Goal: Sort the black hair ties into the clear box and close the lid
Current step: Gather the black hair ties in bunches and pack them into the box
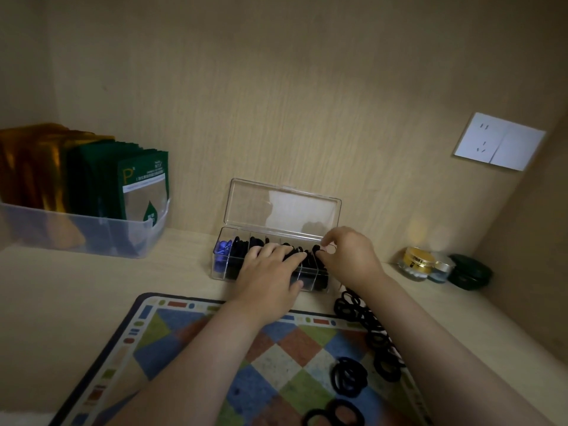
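I see the box (217, 272) at the back of the desk (61, 287), close to the rear wall, with its lid (282, 207) standing open behind it. Hair ties (246, 242) sit in its compartments. The left hand (270, 272) lies flat on the middle ones, and the right hand (350, 256) pinches one over the right end. In front of the box lies a mat (184, 348), with loose ties (350, 376) along its right side. A bin (92, 238) of sachets (138, 186) stands far left, and jars (415, 262) stand to the box's right, below a socket (498, 141).

The box (255, 204) looks glossy clear plastic; hair ties (382, 368) seem matt cloth.
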Demonstrator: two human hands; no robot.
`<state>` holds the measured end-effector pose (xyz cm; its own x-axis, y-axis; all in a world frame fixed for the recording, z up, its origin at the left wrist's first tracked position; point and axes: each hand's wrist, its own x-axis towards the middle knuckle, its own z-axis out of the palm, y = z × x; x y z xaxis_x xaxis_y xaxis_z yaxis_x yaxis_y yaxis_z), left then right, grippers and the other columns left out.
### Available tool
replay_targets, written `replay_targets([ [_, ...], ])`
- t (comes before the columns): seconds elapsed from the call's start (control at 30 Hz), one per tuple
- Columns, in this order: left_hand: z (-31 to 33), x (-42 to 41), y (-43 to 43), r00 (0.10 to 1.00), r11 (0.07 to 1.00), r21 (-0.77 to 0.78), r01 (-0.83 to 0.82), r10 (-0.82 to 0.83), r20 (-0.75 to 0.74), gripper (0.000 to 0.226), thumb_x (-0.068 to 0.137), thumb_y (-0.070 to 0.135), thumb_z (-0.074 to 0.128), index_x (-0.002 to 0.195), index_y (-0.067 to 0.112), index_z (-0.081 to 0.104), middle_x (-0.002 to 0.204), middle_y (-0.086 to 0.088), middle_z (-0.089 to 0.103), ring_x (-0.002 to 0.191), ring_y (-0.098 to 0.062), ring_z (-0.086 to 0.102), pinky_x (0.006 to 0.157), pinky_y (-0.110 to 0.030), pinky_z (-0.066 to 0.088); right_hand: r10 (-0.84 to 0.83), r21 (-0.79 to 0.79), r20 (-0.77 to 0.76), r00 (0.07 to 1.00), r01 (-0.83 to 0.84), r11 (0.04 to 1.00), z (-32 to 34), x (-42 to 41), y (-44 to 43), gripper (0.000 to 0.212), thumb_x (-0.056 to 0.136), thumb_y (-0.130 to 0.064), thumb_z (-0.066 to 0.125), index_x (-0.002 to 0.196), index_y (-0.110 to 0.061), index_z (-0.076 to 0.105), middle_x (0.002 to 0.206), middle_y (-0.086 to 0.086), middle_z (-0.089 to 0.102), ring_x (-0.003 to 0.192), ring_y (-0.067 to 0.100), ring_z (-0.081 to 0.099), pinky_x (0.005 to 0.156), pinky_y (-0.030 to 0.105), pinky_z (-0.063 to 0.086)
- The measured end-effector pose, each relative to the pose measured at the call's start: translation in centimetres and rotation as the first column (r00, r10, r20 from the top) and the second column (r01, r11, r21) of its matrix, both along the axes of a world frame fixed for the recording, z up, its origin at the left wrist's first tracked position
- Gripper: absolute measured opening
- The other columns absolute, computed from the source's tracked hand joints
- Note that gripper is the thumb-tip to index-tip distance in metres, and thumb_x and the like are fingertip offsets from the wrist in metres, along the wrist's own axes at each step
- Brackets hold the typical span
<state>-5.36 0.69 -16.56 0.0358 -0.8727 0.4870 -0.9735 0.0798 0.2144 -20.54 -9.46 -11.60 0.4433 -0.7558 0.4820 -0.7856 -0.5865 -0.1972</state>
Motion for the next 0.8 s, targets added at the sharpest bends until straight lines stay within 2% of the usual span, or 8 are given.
replay_targets([
  [0.13, -0.1, 0.0, 0.0, 1.000, 1.000, -0.008, 0.000, 0.000, -0.002, 0.056, 0.099, 0.048, 0.042, 0.152, 0.035, 0.029, 0.156, 0.007, 0.035, 0.145, -0.016, 0.022, 0.118, -0.035, 0.011, 0.204, 0.048, 0.018, 0.979, -0.205, 0.978, 0.1, -0.4, 0.5, 0.027, 0.091, -0.013, 0.067, 0.118, -0.015, 0.069, 0.117, 0.002, 0.070, 0.108, 0.017, 0.063, 0.097, 0.021, 0.044],
  [0.2, -0.1, 0.0, -0.1, 1.000, 1.000, -0.010, 0.003, -0.003, -0.003, 0.056, 0.099, 0.048, 0.042, 0.152, 0.035, 0.029, 0.155, 0.007, 0.035, 0.145, -0.016, 0.022, 0.118, -0.035, 0.012, 0.271, 0.055, -0.087, 0.959, -0.267, 0.962, -0.4, -0.7, 0.9, 0.024, 0.098, -0.013, 0.055, 0.115, -0.016, 0.072, 0.112, 0.002, 0.073, 0.109, 0.018, 0.065, 0.107, 0.036, 0.043],
  [0.27, -0.1, 0.0, -0.1, 1.000, 1.000, -0.012, 0.003, -0.003, -0.003, 0.056, 0.099, 0.048, 0.042, 0.152, 0.035, 0.029, 0.155, 0.007, 0.035, 0.145, -0.016, 0.022, 0.118, -0.036, 0.012, 0.217, 0.017, -0.177, 0.960, -0.217, 0.976, -0.8, -1.1, 1.4, 0.030, 0.103, -0.024, 0.044, 0.113, -0.021, 0.071, 0.118, -0.003, 0.071, 0.131, 0.013, 0.052, 0.122, 0.047, 0.019],
  [0.33, -0.1, 0.0, -0.1, 1.000, 1.000, -0.012, 0.001, -0.001, -0.003, 0.056, 0.099, 0.048, 0.043, 0.152, 0.036, 0.029, 0.155, 0.007, 0.036, 0.145, -0.016, 0.023, 0.118, -0.036, 0.012, 0.171, -0.008, -0.240, 0.955, -0.179, 0.984, -1.0, -1.4, 1.9, 0.040, 0.104, -0.036, 0.033, 0.108, -0.026, 0.072, 0.127, -0.009, 0.068, 0.146, 0.006, 0.030, 0.123, 0.045, -0.003],
  [0.47, 0.0, -0.1, 0.0, 1.000, 1.000, -0.021, -0.002, 0.002, -0.005, 0.056, 0.098, 0.049, 0.044, 0.151, 0.036, 0.031, 0.154, 0.008, 0.037, 0.144, -0.015, 0.024, 0.118, -0.036, 0.013, 0.162, 0.045, -0.370, 0.915, -0.157, 0.987, -0.9, -1.4, 2.2, 0.058, 0.101, -0.057, 0.019, 0.121, -0.034, 0.069, 0.139, -0.014, 0.059, 0.151, 0.008, 0.017, 0.120, 0.050, -0.015],
  [0.6, 0.1, -0.1, 0.1, 1.000, 1.000, -0.024, 0.006, -0.006, -0.004, 0.056, 0.098, 0.048, 0.045, 0.151, 0.036, 0.032, 0.154, 0.009, 0.037, 0.144, -0.014, 0.024, 0.118, -0.035, 0.013, 0.184, 0.087, -0.437, 0.881, -0.162, 0.983, -0.9, -1.1, 1.1, 0.079, 0.089, -0.071, 0.008, 0.116, -0.031, 0.070, 0.127, -0.015, 0.066, 0.149, 0.010, 0.024, 0.120, 0.048, -0.010],
  [0.7, 0.1, 0.0, 0.2, 1.000, 1.000, -0.016, 0.019, -0.019, -0.012, 0.056, 0.098, 0.047, 0.045, 0.152, 0.036, 0.030, 0.155, 0.008, 0.035, 0.145, -0.014, 0.023, 0.119, -0.036, 0.012, 0.201, 0.123, -0.348, 0.916, -0.168, 0.978, 0.2, -1.3, 1.6, 0.056, 0.095, -0.064, 0.033, 0.116, -0.028, 0.071, 0.126, -0.010, 0.067, 0.139, 0.013, 0.041, 0.118, 0.041, 0.015],
  [0.8, 0.3, 0.0, 0.3, 0.999, 0.999, -0.031, 0.026, -0.026, -0.023, 0.055, 0.099, 0.046, 0.045, 0.151, 0.036, 0.031, 0.156, 0.007, 0.034, 0.146, -0.015, 0.020, 0.120, -0.037, 0.010, 0.254, 0.173, -0.111, 0.961, -0.233, 0.957, 1.5, -2.4, 2.5, 0.032, 0.097, -0.038, 0.056, 0.125, -0.026, 0.068, 0.125, -0.014, 0.064, 0.118, 0.004, 0.054, 0.094, 0.012, 0.034],
])
